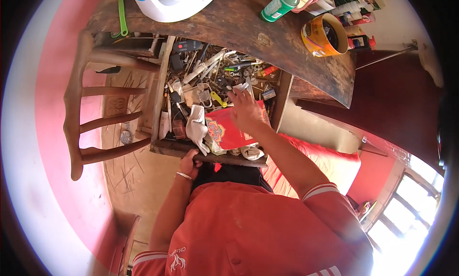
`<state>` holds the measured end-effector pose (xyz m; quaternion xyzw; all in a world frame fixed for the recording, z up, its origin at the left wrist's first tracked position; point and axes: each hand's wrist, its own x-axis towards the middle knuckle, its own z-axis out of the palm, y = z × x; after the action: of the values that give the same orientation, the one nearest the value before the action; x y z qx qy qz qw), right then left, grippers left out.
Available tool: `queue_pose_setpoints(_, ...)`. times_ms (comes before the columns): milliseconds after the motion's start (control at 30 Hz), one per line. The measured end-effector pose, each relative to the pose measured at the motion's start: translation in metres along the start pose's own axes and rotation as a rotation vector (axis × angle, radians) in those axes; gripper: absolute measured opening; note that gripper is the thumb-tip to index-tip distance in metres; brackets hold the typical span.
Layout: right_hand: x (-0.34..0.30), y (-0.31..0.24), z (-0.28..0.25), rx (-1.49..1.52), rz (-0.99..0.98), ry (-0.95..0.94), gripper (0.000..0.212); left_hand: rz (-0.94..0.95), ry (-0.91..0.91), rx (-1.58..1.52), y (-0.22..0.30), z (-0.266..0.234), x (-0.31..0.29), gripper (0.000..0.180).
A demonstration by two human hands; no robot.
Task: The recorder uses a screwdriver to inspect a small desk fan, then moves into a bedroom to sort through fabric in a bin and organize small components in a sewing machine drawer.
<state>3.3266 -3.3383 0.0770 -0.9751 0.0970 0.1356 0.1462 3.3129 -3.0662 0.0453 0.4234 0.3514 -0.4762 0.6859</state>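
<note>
A full wooden drawer is pulled out toward my body. Its front board is in the grip of my left hand, which wears a pale bracelet. My right hand reaches over the clutter with fingers extended and slightly apart, its fingertips close to a small whitish piece; whether they touch it I cannot tell. Under that hand lies a red printed packet. A white glove or sock is to its left, with a padlock and a yellow-green plastic piece just beyond.
Above the drawer, a worn wooden desktop carries a white-and-blue appliance, a green bottle and a yellow round tin. A wooden chair stands at left. Red cloth lies at right. The drawer also holds a black remote.
</note>
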Motion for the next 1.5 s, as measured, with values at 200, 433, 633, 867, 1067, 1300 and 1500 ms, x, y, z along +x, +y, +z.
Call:
queue_pose_setpoints(200,0.059,0.040,-0.039,-0.029,0.247,0.425,0.053,-0.050,0.055,0.012,-0.001,-0.001,0.004,0.010)
queue_pose_setpoints(433,0.059,0.012,-0.015,-0.087,0.254,0.090,0.074,-0.021,-0.026,-0.052,-0.004,-0.009,0.005,0.005)
queue_pose_setpoints(633,0.035,-0.016,-0.006,-0.036,0.181,0.052,0.072,-0.030,0.019,-0.022,0.000,-0.002,0.002,0.007)
queue_pose_setpoints(867,0.052,-0.011,-0.026,-0.072,0.070,0.113,0.065,-0.048,0.064,-0.024,-0.002,-0.004,0.001,0.010)
queue_pose_setpoints(1067,0.104,0.011,-0.025,-0.195,0.140,0.290,0.070,-0.033,0.065,-0.019,0.000,0.005,0.001,0.012)
queue_pose_setpoints(1300,0.067,-0.014,-0.023,-0.227,0.120,-0.001,0.074,-0.017,0.093,-0.071,-0.008,-0.002,0.004,0.013)
queue_pose_setpoints(1500,0.080,-0.043,-0.029,-0.151,-0.004,0.135,0.067,-0.021,0.110,-0.080,-0.009,-0.002,0.006,0.011)
